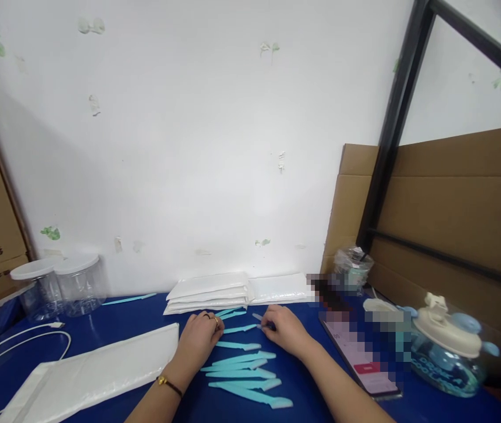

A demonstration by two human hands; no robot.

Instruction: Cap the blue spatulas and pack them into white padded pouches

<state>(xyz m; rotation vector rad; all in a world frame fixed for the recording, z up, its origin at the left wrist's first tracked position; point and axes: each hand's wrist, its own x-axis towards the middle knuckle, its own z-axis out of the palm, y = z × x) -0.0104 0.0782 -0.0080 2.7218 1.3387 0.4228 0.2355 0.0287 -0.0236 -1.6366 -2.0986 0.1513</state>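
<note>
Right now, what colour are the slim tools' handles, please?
The handles are turquoise, in the head view.

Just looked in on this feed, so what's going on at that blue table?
A person is handling small turquoise razors, by the look of them. The left hand is at one end of a razor and the right hand is near its other end; whether either grips it is unclear. More razors lie spread nearer the person on the table. A stack of white packets sits by the wall, and a long white packet lies left.
</note>
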